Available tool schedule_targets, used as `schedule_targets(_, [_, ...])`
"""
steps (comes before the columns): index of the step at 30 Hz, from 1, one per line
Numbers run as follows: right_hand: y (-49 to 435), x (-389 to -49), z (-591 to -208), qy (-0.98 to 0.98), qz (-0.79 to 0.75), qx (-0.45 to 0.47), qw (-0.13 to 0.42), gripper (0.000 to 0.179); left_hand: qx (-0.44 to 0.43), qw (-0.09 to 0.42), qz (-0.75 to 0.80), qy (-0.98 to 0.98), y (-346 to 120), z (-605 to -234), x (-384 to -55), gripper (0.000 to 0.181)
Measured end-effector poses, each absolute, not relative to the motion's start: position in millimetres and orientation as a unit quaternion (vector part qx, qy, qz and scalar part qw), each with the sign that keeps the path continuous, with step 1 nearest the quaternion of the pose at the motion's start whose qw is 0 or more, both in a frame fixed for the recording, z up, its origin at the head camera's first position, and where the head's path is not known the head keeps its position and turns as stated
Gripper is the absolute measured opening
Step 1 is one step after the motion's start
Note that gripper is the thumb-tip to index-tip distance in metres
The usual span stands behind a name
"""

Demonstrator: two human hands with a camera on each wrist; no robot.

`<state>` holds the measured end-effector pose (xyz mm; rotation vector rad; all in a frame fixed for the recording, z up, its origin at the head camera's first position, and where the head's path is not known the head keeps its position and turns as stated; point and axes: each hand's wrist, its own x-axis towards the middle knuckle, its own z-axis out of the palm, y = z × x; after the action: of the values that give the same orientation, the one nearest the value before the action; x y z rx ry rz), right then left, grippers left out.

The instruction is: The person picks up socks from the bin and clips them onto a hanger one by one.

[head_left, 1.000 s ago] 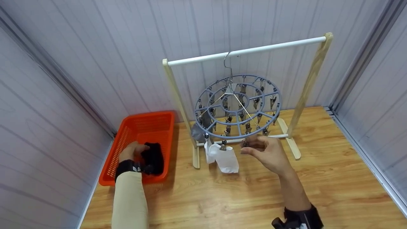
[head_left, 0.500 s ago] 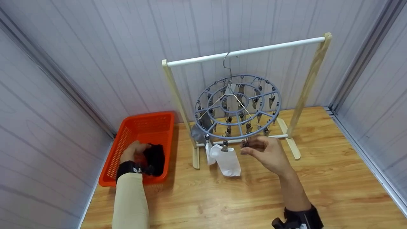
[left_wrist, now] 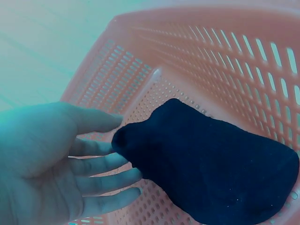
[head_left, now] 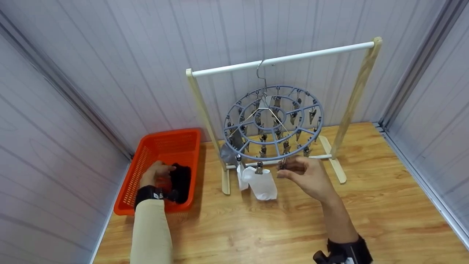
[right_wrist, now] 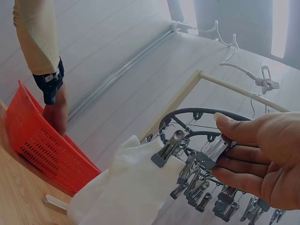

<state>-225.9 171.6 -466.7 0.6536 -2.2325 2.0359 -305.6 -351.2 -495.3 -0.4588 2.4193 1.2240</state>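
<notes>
In the head view my left hand (head_left: 157, 173) is inside the orange basket (head_left: 199, 154), beside a black sock (head_left: 181, 185). The left wrist view shows its fingers nearly straight, with thumb and fingertips at the near end of the black sock (left_wrist: 206, 164). My right hand (head_left: 307, 178) pinches a metal clip (right_wrist: 216, 149) at the front rim of the round grey drying hanger (head_left: 276, 158); that clip holds no cloth. Just left of it, another clip (head_left: 259, 168) holds a white sock (head_left: 262, 185).
The hanger hooks over the white rod (head_left: 293, 58) of a wooden-legged stand (head_left: 355, 99). Several other clips dangle from its rings. Another white piece and a grey sock (head_left: 228, 154) hang at the left. Pale panel walls (head_left: 139, 66) enclose the wooden floor (head_left: 285, 231).
My left hand has shifted slightly right in the basket, and the black sock has moved a little right and changed shape. The white sock swings slightly. My right hand stays on the clip.
</notes>
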Motion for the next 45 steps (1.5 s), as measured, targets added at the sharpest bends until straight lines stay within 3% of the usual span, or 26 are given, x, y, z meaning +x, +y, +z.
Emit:
schedule_targets(4, [171.8,-225.9,-467.1,-0.719,0.662,0.212,0.022,0.021,-0.146,0.188,0.411,0.88,-350.8,-496.6,-309.1,0.035])
schedule_targets(17, [172.0,-227.4,-467.5,-0.703,0.677,0.215,0.017,0.025,-0.213,0.157,0.413,0.871,-360.1,-493.7,-306.5,0.043])
schedule_targets(29, [172.2,-226.4,-467.8,-0.701,0.68,0.214,0.014,0.024,-0.215,0.117,0.349,0.904,-352.6,-493.4,-305.9,0.019])
schedule_targets(40, [171.7,-227.2,-468.6,-0.702,0.677,0.22,0.027,0.022,-0.19,0.143,0.351,0.906,-354.0,-504.2,-310.0,0.037])
schedule_targets(45, [171.7,-226.6,-468.5,-0.7,0.679,0.218,0.027,0.021,-0.192,0.117,0.309,0.924,-355.2,-500.5,-311.7,0.033])
